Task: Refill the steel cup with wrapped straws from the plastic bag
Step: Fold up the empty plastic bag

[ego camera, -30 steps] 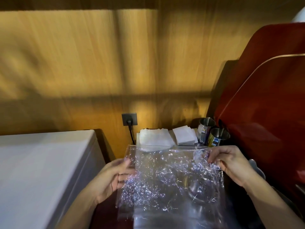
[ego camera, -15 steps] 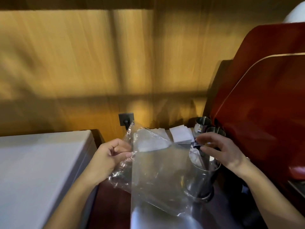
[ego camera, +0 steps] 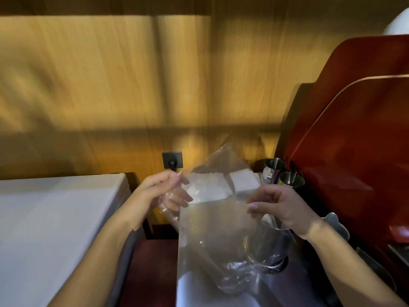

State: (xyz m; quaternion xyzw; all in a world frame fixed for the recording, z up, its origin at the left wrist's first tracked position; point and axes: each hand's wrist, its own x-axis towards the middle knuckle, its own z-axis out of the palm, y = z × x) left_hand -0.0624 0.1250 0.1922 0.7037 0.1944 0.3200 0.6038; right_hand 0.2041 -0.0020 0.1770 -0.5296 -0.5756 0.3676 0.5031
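— Beside the steel cup, from the head view, what could be spoiled?

— The clear plastic bag is held up just left of the cup, draped partly in front of it. Its upper left edge is pinched by the left hand, fingers closed on the film. The right hand is curled above the cup's rim; the thumb and forefinger seem to be nipped on the bag's right edge, though that cannot be told for certain. If the film is dragged sideways, the cup could be tipped, it is judged; if one pinch is lost, the bag would sag and whatever is inside could be spilled.

— And what is not made out?

— No wrapped straws can be picked out in the bag. The cup's inside is hidden by the right hand. Behind the cup, two smaller steel cups and white napkins are blurred.
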